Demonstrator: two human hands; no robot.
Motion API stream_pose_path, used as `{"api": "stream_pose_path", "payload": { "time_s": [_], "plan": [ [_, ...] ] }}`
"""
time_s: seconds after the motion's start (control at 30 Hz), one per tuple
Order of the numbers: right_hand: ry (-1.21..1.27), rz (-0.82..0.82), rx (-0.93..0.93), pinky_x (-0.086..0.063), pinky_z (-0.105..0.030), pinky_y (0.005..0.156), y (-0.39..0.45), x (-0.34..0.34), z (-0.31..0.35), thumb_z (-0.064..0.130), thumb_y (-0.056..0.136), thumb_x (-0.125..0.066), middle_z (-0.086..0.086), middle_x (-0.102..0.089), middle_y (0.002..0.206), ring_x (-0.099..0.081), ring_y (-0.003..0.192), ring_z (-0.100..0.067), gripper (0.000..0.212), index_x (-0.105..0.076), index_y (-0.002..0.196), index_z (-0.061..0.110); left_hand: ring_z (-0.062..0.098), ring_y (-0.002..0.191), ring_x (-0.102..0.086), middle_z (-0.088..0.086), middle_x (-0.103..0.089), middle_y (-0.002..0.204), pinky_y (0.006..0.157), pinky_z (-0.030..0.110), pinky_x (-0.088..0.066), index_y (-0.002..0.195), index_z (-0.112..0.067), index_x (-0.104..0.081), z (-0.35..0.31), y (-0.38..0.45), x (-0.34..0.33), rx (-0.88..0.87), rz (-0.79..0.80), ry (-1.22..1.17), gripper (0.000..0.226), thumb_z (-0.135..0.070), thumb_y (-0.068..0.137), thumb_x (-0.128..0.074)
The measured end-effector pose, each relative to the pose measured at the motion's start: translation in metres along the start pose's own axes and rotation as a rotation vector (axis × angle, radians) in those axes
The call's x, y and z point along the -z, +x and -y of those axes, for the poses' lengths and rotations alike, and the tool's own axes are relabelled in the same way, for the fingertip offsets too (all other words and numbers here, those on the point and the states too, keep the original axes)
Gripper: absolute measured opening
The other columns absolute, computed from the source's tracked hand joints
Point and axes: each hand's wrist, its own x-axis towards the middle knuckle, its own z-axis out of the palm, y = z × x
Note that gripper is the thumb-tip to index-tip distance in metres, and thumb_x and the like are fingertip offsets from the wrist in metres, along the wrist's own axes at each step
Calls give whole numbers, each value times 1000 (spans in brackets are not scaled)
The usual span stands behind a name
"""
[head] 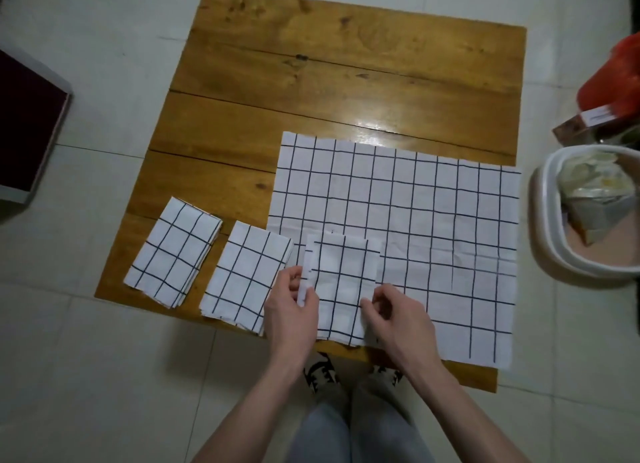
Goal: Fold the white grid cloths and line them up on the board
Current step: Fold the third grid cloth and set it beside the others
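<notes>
Two folded white grid cloths lie side by side on the wooden board point(311, 81) near its front left: one point(173, 251) at the far left, another point(244, 277) to its right. A third folded cloth point(341, 282) sits on top of a large unfolded grid cloth point(433, 220) spread flat over the board's right half. My left hand point(292, 306) pinches the folded cloth's left edge. My right hand point(394, 310) grips its right edge with curled fingers.
A white basin point(554, 241) holding a crumpled bag stands on the tiled floor right of the board. Red packaging point(609, 81) lies behind it. A dark box point(27, 130) sits at the left. My feet are under the board's front edge.
</notes>
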Motion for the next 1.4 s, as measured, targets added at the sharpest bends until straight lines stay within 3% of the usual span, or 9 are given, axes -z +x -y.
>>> {"api": "stream_pose_path", "payload": {
  "time_s": [0.3, 0.57, 0.9, 1.17, 1.3, 1.4],
  "plan": [
    [37, -24, 1, -53, -25, 65, 14, 0, -1, 34, 101, -64, 8, -61, 71, -59, 69, -7, 19, -57, 85, 27, 3, 92, -57, -11, -60, 107, 69, 15, -42, 133, -25, -58, 1, 18, -6, -18, 18, 73, 34, -18, 100, -62],
    [26, -74, 43, -52, -27, 62, 39, 10, -1, 33, 102, -62, 7, -60, 70, -58, 67, -8, 19, -56, 84, 27, 11, 111, -57, -9, -61, 119, 92, 32, -53, 137, -25, -57, -15, 38, -23, -142, -1, 154, 37, -21, 100, -62],
    [-77, -93, 135, -54, -32, 64, 68, 27, 5, 36, 102, -59, 9, -62, 75, -58, 72, -8, 19, -59, 87, 24, 9, 103, -58, -9, -62, 111, 84, 27, -51, 137, -27, -56, -23, 53, -21, -209, 26, 197, 38, -23, 100, -61],
    [-103, -68, 136, -46, -17, 64, 35, 14, -5, 37, 102, -61, 12, -56, 75, -56, 72, -4, 13, -58, 93, 28, 9, 106, -57, -10, -60, 115, 91, 33, -56, 139, -25, -54, -2, 29, -16, -217, 26, 230, 41, -20, 99, -62],
    [-141, -36, 157, -48, -21, 62, 32, 11, -10, 44, 100, -59, 12, -55, 71, -54, 68, -4, 21, -57, 87, 29, 15, 113, -49, -3, -50, 127, 92, 37, -51, 137, -21, -48, 6, 16, -23, -437, -62, 465, 47, -21, 93, -64],
    [-199, -65, 182, -49, -22, 62, 36, 17, -7, 56, 99, -50, 12, -55, 70, -53, 67, -4, 32, -58, 83, 29, 23, 130, -44, 7, -42, 145, 106, 43, -48, 151, -14, -39, 3, 6, -34, -568, -100, 595, 70, -26, 89, -69]
  ]
}}
